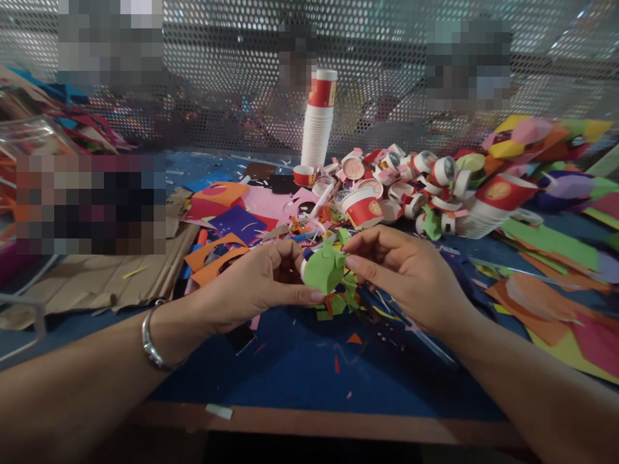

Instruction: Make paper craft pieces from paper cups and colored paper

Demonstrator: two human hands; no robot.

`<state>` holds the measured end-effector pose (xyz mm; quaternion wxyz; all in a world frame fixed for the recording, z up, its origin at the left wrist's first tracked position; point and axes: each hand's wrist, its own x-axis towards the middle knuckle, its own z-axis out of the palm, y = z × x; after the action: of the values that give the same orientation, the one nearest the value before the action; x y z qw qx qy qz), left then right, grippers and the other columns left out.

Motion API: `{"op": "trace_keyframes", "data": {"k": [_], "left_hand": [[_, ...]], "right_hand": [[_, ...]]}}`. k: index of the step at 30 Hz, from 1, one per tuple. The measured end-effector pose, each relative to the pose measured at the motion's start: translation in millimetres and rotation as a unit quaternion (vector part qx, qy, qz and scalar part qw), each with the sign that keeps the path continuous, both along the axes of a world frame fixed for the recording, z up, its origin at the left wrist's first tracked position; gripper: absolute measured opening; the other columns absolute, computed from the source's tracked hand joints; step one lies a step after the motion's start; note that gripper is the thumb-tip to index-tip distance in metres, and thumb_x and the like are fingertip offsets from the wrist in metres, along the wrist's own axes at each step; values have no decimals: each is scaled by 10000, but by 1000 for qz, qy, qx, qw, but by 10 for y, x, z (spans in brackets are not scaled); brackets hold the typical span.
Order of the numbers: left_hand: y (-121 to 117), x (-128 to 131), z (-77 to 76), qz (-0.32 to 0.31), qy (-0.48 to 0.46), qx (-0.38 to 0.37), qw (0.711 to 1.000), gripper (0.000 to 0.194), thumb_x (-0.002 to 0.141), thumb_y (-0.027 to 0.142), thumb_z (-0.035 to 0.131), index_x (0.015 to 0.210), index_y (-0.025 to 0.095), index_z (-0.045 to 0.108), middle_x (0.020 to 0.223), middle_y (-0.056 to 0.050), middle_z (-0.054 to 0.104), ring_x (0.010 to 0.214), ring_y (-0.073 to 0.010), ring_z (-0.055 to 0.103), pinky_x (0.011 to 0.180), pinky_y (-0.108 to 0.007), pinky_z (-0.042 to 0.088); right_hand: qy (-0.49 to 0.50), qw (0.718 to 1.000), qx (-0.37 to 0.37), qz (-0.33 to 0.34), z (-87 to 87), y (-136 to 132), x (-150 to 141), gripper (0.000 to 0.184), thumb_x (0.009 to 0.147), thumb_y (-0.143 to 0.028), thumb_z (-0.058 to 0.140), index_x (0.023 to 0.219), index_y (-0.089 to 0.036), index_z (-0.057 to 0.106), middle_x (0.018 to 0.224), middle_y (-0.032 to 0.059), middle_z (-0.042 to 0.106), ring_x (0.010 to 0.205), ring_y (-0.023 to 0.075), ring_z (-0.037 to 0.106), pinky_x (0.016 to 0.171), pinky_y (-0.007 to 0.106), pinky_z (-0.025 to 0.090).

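Two bare hands are in view above one blue counter (290, 380). The left hand (261, 277) and the right hand (411, 274) work on one bright green round paper piece with pointed tabs (325, 274), located between them over the near side of the scraps. Left grip: thumb and fingers pinch the piece and its white paper rim (303, 270) from the left. Right grip: thumb and forefinger pinch the piece at its right edge. One silver bracelet (153, 338) encircles the left wrist.

Beyond the hands:
- One tall upright stack of red and white paper cups (316, 132); nested rims too fine to count.
- One tilted stack of red and white paper cups (488, 205), to the right.
- One single tilted red and white paper cup (363, 207), between the stacks.
- One heap of cut cup bases (442, 171); pieces overlap and cannot be counted.
- One second green paper shape (431, 224), at the heap's near edge.
- One flattened brown cardboard piece (111, 283), at left.

Visibility limits: the left fingers cover part of the white rim. One clear plastic container (33, 135) is cut off at the left edge. Coloured paper sheets (546, 309) at right are blurred. Four pixelated blocks (469, 64) mask their contents.
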<state>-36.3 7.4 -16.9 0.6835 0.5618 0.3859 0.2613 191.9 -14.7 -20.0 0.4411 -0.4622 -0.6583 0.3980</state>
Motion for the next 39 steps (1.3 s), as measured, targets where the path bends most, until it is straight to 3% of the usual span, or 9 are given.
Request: {"op": "trace_keyframes", "data": {"k": [10, 22, 30, 34, 39], "left_hand": [[3, -19, -25, -14, -12, 22, 1000, 391, 692, 251, 896, 954, 170, 618, 896, -25, 711, 881, -187, 687, 818, -336, 533], [-11, -41, -38, -42, -15, 28, 999, 387, 725, 252, 876, 967, 167, 586, 927, -25, 709, 849, -156, 673, 819, -318, 512], [-19, -44, -35, -51, 1, 62, 997, 366, 727, 268, 868, 967, 177, 606, 931, -34, 703, 862, -183, 672, 779, -325, 515], [-14, -45, -38, -28, -5, 37, 999, 354, 725, 236, 873, 897, 174, 570, 892, -18, 698, 829, -153, 665, 797, -313, 512], [-4, -33, -27, -9, -41, -10, 999, 354, 739, 163, 849, 989, 172, 599, 950, -27, 699, 920, -173, 685, 868, -334, 533]], "right_hand": [[-29, 1000, 1, 12, -39, 15, 7, 195, 919, -351, 708, 1048, -210, 669, 941, 29, 691, 821, 160, 640, 707, 284, 517], [-48, 998, -10, 49, -44, 16, 16, 194, 935, -385, 684, 1048, -229, 664, 974, 41, 717, 879, 189, 672, 747, 301, 532], [-68, 996, -23, 59, -60, -3, 38, 208, 935, -410, 680, 1047, -235, 673, 973, 37, 724, 833, 187, 660, 706, 310, 520], [-64, 996, -26, 56, -50, 0, 44, 231, 939, -427, 670, 1060, -230, 674, 960, 33, 716, 782, 166, 633, 671, 294, 505], [-48, 997, -36, 53, -52, -5, 46, 258, 927, -408, 692, 1111, -231, 655, 969, 35, 713, 814, 163, 630, 662, 268, 504]]}}
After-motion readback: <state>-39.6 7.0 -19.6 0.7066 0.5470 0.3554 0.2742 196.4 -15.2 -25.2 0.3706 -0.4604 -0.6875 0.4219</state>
